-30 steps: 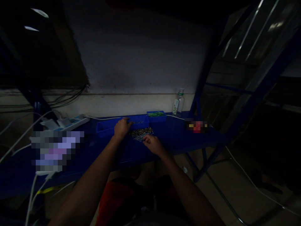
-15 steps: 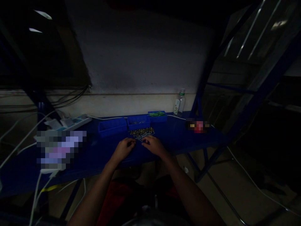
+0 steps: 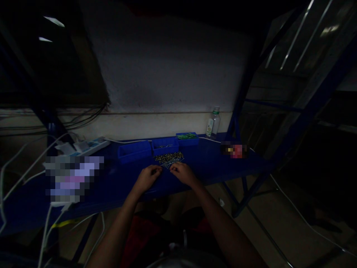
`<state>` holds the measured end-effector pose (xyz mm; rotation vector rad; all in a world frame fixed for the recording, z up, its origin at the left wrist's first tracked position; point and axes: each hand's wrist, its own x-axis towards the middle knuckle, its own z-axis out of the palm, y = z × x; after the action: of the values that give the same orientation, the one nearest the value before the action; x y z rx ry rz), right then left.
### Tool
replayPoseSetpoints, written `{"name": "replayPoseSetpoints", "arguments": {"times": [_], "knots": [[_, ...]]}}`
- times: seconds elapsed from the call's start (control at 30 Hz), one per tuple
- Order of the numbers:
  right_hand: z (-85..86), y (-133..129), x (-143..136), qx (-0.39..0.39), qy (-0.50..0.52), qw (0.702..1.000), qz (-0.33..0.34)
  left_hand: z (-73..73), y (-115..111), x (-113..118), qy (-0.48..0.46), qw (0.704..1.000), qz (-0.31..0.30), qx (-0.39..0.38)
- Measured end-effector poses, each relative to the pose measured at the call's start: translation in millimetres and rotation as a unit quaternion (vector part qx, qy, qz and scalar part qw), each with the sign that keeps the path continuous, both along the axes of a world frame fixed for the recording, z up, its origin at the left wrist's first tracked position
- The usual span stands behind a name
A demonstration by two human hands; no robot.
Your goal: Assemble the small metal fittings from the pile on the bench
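Note:
On the blue table (image 3: 111, 186), a pile of small brass-coloured parts (image 3: 169, 156) lies just behind a heap of thin silver screws or pins (image 3: 169, 163). My left hand (image 3: 148, 178) rests at the near left of the heap, thumb and forefinger pinched; anything between them is too small to see. My right hand (image 3: 182, 173) is at the heap's right edge, its fingers also pressed together on something I cannot make out. A short gap separates the two hands.
Behind the piles stand a blue bin (image 3: 134, 150), a second bin (image 3: 165, 146) with a few thin metal pieces, and a third (image 3: 187, 139) with green items. A clear bottle (image 3: 213, 124) is at the back right. A power strip (image 3: 93, 146) with cables lies left.
The view has shifted slightly. My right hand's fingers have drawn closer together at the heap's edge. My left hand has hardly moved.

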<state>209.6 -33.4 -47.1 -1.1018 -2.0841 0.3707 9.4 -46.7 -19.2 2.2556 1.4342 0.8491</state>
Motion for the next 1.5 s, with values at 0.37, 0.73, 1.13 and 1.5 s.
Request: {"name": "replayPoseSetpoints", "arguments": {"times": [0.37, 0.73, 1.13, 1.5], "knots": [[9.4, -12, 3, -0.004, 0.039, 0.999, -0.005, 2.0, -3, 2, -0.009, 1.000, -0.001, -0.006], [11.9, -14, 4, -0.055, 0.095, 0.993, 0.038, 2.3, -4, 2, -0.023, 1.000, -0.001, -0.014], [14.3, -17, 3, -0.036, 0.026, 0.997, 0.062, 6.8, -13, 6, -0.009, 0.998, -0.042, -0.034], [14.9, -18, 4, -0.016, 0.009, 0.997, 0.069, 5.1, -10, 4, 0.012, 0.997, -0.081, -0.007]]}}
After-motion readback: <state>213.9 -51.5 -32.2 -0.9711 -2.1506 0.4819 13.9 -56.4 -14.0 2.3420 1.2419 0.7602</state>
